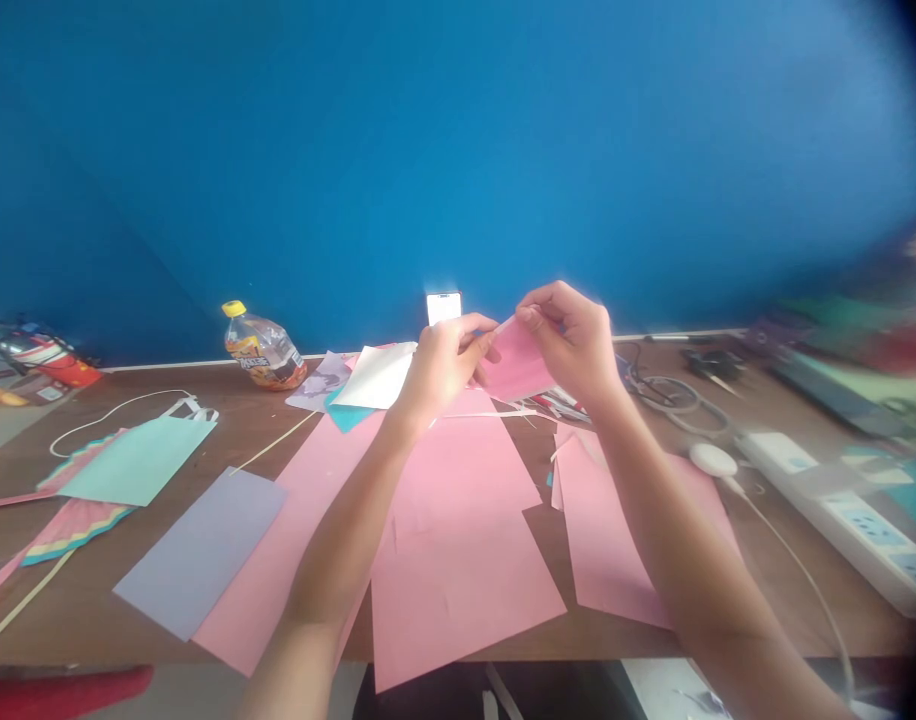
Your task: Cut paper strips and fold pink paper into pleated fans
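Both hands are raised above the far part of the counter (248,420), and the small pink paper (524,362) is in the air between them. The right hand (567,325) pinches this paper at its upper edge with thumb and finger. The left hand (458,355) has its bent fingers at the left edge, but I cannot tell whether they truly grip it or only touch it. In my judgement, the thin paper could get a crooked crease, or even tear, if the two hands pull in different directions. If the left fingers do not hold, the paper could also turn around the right pinch. Should it slip, it may fall among the thin paper strips (567,403) just below and be mixed with them. Another risk is the large pink sheet (458,570), whose near corner reaches over the front edge of the counter: a lowered forearm could push it down. The bottle (267,350) at the left looks tilted, yet it is well apart from the hands.
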`<state>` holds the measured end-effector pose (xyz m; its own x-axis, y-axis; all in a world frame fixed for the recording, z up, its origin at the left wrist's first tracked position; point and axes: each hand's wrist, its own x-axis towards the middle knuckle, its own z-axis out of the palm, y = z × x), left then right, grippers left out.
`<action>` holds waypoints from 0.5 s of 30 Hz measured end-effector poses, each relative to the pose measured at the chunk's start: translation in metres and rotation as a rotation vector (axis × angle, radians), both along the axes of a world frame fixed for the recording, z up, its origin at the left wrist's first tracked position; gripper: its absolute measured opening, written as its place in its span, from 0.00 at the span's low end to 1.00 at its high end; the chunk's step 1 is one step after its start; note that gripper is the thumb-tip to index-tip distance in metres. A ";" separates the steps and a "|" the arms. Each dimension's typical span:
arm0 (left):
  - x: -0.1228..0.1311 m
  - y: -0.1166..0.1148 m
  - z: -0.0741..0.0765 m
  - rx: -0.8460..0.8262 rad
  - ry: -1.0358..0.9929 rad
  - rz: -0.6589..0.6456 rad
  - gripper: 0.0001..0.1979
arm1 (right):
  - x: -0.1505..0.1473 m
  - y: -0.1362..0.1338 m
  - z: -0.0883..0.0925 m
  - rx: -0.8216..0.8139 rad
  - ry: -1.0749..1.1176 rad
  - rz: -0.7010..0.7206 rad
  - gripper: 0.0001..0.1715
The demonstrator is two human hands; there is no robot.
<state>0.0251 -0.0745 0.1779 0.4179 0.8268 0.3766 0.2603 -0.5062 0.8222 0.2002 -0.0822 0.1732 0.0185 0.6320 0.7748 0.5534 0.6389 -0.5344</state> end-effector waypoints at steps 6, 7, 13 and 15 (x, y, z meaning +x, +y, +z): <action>0.000 0.000 0.000 -0.017 -0.013 -0.001 0.15 | 0.000 0.001 -0.001 0.001 0.001 -0.012 0.11; 0.001 0.000 0.000 -0.018 -0.016 0.001 0.15 | 0.000 0.001 -0.001 0.001 0.002 -0.012 0.11; 0.002 -0.001 -0.001 -0.013 -0.028 0.010 0.17 | -0.001 0.001 -0.001 0.007 0.016 -0.004 0.10; 0.002 -0.001 -0.001 -0.011 -0.032 0.000 0.18 | -0.002 0.001 -0.001 0.011 0.025 -0.002 0.10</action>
<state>0.0275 -0.0760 0.1766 0.4055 0.8310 0.3808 0.2342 -0.4972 0.8355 0.1986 -0.0809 0.1720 0.0394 0.6236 0.7808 0.5415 0.6434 -0.5412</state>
